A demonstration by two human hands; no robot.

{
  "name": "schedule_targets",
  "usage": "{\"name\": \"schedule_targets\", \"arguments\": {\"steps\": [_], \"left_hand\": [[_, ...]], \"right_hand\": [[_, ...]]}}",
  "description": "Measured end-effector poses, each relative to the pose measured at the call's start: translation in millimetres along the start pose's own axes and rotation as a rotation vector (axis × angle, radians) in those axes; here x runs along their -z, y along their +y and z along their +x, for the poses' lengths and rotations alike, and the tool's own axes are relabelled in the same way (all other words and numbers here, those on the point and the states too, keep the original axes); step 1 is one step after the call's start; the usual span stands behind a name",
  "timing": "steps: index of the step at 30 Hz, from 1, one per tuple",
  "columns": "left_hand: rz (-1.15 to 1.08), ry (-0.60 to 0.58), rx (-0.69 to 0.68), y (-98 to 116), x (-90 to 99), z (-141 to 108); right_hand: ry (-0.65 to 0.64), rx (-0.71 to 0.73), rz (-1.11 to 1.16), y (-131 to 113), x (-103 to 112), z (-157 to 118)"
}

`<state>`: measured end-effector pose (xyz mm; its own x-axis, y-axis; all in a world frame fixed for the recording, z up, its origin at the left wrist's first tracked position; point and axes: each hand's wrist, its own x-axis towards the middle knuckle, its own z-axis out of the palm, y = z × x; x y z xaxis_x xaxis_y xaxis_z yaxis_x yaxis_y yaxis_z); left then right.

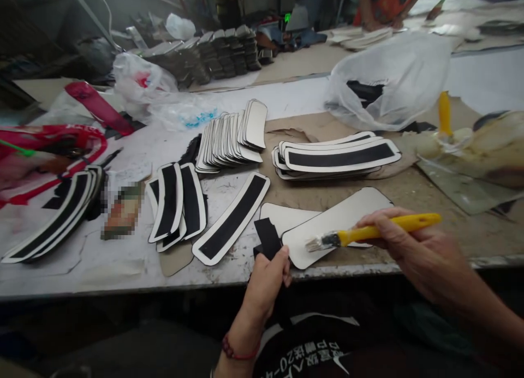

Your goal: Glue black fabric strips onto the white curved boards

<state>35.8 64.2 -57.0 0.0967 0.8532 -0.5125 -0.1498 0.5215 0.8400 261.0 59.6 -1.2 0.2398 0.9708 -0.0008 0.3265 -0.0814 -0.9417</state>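
My right hand [403, 233] is closed around the yellow handle of a paintbrush [368, 232]. The bristles rest on or just above a curved white piece [347, 217] at the table's front edge. A second white piece [282, 211] lies partly under it. My left hand [270, 274] pinches a black strip [268, 236] beside the near left end of the white piece. To the left lies a curved white piece with a black strip along its middle [232, 219]. Several similar strip-bearing pieces [178, 203] overlap further left.
A fanned stack of plain white pieces [231, 135] stands behind, with a pile of strip-bearing pieces [339, 157] to its right. A clear plastic bag [393, 78] holds black material. Another yellow-handled tool [444, 113] stands at the right. People work across the table.
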Motion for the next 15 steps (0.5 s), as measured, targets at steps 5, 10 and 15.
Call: {"name": "schedule_targets", "arguments": {"steps": [5,10,15], "left_hand": [[-0.037,-0.043,-0.013,-2.6,2.0,1.7],[-0.014,-0.031,-0.038,-4.5,3.3,2.0],[0.058,-0.025,-0.057,-7.8,4.9,1.6]], "right_hand": [[-0.119,0.133,-0.15,0.7,-21.9,4.6],[-0.045,0.201,-0.372,6.8,-10.1,9.6],[0.06,0.232,-0.478,10.0,8.3,14.5]]}}
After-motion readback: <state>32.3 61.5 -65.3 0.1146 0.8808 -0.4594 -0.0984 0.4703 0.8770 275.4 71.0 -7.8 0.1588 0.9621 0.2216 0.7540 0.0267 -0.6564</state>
